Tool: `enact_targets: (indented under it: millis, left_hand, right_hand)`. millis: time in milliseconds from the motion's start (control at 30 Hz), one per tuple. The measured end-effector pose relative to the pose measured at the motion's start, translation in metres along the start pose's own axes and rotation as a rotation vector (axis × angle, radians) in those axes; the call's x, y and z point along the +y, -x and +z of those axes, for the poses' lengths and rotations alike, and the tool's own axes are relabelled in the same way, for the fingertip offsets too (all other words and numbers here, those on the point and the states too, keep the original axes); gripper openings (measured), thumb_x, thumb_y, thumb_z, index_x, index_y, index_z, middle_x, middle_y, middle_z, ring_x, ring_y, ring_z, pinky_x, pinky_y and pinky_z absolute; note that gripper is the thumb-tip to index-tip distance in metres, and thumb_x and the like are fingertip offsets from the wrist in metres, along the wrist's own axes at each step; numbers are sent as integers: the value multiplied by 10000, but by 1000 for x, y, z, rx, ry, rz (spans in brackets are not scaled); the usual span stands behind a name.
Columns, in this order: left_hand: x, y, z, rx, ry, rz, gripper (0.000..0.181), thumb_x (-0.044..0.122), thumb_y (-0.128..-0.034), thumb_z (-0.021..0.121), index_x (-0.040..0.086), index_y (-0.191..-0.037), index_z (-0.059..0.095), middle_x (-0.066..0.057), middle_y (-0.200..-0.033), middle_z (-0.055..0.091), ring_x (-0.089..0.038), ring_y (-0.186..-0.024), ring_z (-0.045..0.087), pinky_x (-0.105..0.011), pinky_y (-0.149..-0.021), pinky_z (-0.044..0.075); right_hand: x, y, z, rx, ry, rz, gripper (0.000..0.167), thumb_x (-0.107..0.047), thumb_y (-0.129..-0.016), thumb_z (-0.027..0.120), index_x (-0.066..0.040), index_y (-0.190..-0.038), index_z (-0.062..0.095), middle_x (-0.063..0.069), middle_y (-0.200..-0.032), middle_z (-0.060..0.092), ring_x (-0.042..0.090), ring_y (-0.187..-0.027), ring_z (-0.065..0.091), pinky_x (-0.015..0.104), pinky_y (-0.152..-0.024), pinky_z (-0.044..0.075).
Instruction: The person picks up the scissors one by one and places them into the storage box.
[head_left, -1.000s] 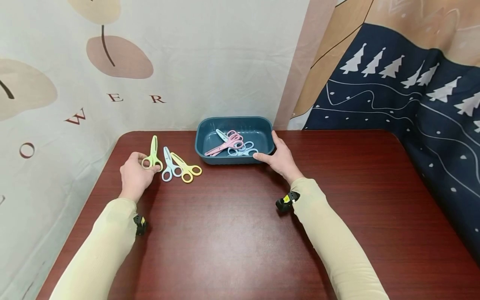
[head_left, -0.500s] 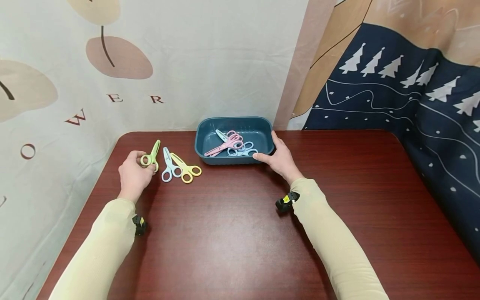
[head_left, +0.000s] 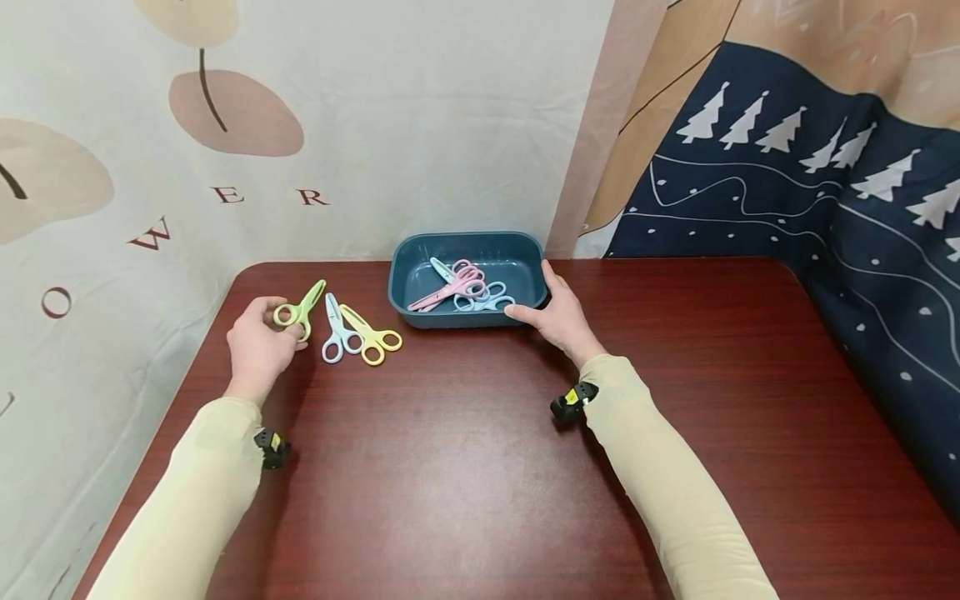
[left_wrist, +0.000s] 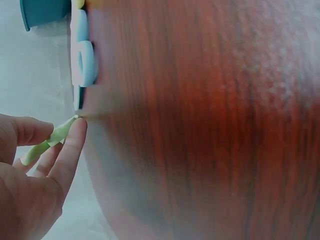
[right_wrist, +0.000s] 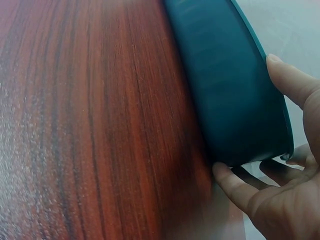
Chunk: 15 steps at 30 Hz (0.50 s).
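Observation:
Between thumb and fingers, my left hand [head_left: 258, 346] pinches a pair of green scissors [head_left: 304, 309] by the handle end, blades pointing away and to the right. The left wrist view shows the thumb above the green scissors [left_wrist: 59, 134] and fingertips below. Just right of that hand lie light blue scissors [head_left: 340, 331] and yellow scissors [head_left: 365, 330], touching or slightly overlapping. My right hand [head_left: 561, 318] grips the right end of a dark teal box [head_left: 457, 320], thumb on the front rim. Its fingers reach around the end of the box [right_wrist: 230, 90] in the right wrist view.
Inside the box lie pink scissors [head_left: 457, 287] across light blue scissors [head_left: 487, 302]; how many pairs overlap is hard to tell. The box stands at the back edge of the reddish-brown table [head_left: 465, 467]. Behind hang a pale cloth [head_left: 420, 125] and a navy tree-patterned cloth [head_left: 750, 192].
My left hand has shifted left with the green scissors, whose blades have tilted to the right. The right hand, the box and the other scissors have stayed put.

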<state>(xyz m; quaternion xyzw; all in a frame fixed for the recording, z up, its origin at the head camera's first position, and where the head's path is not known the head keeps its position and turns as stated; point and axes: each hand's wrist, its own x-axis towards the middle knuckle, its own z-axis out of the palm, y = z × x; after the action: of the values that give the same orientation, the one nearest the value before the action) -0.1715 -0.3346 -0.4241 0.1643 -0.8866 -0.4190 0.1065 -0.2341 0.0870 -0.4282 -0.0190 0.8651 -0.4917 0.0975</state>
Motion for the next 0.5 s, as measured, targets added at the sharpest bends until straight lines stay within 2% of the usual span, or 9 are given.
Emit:
enact_targets:
  millis: [500]
  left_hand:
    - [16,3,-3,11,23,95,514,-94,-882,673,-36,-1378,553,-170,-1091,633,155,-685,549,-187,-615,587]
  right_hand:
    - [0,-1,0,-2,0,6,1086,-419,-886,809,-207,-1680,100,109,-1726,153,328,-1560,204,555,-1229,272]
